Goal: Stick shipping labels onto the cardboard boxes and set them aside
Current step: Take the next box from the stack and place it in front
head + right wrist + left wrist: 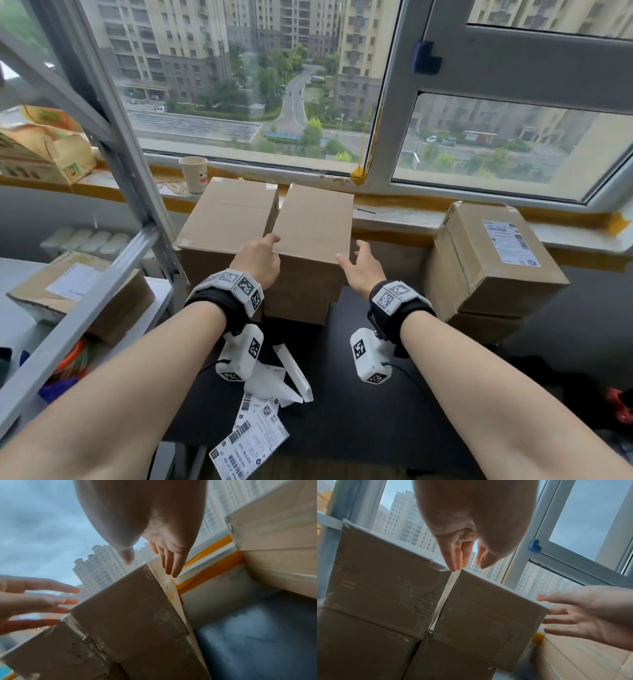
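Observation:
A plain cardboard box point(315, 222) tops the middle stack under the window, tight against a second plain box point(229, 212) on its left. My left hand point(263, 253) is open at the box's near left corner, its fingertips point(453, 566) at the top of the gap between the two boxes. At the near right corner my right hand point(352, 253) is open too, with fingers point(171, 572) straight beside the box's right edge point(171, 595); I cannot tell whether they touch it. Neither hand holds anything. Printed shipping labels point(253, 442) lie on the dark table near me.
A box with a label point(496, 253) tops a stack at the right. Another labelled box point(78, 298) sits on the left shelf behind a grey metal frame point(137, 192). A paper cup point(193, 174) stands on the sill. Peeled backing paper point(284, 380) lies above the labels.

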`<state>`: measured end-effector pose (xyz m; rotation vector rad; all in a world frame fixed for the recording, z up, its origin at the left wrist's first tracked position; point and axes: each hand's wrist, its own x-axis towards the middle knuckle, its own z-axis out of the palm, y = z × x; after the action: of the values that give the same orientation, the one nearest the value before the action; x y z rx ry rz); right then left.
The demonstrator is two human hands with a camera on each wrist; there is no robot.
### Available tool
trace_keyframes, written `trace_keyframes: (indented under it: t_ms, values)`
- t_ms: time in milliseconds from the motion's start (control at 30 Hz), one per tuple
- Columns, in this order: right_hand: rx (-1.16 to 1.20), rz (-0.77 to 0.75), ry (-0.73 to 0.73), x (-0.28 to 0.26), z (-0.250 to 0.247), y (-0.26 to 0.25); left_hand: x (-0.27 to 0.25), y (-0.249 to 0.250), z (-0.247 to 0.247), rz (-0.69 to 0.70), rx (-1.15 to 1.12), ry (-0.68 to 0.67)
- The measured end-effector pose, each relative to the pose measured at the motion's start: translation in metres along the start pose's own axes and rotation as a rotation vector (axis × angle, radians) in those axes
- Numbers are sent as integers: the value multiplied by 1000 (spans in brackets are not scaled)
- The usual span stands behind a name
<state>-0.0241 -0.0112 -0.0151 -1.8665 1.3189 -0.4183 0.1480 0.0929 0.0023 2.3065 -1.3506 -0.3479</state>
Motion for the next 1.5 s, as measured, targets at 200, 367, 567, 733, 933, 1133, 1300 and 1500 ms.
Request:
trace_keyframes:
  t_ms: [200,367,567,733,933,1133,1300,1500]
  values:
    - [208,86,-43,13,8,3,7,7,6,-55,-44,12]
    - [387,86,-29,17,9,1,13,13,5,-114,-125,-8]
    - [537,89,38,13,-8,7,10,24,6,-92,-345,104]
    - [610,133,79,-3,-36,30,3,45,7,-62,-624,109]
    - [724,135,112,-46,-76,63,-18,74,28,-135,-941,-10]
    - [757,148,95,-95,-98,101,-50,97,58,-212,-1046,-190]
    - [822,192,91,-121,-100,136,-76,99,88,-174,-1025,-315]
    - [855,194,23,-131,-101,153,-84,97,96,-155,-1008,-372]
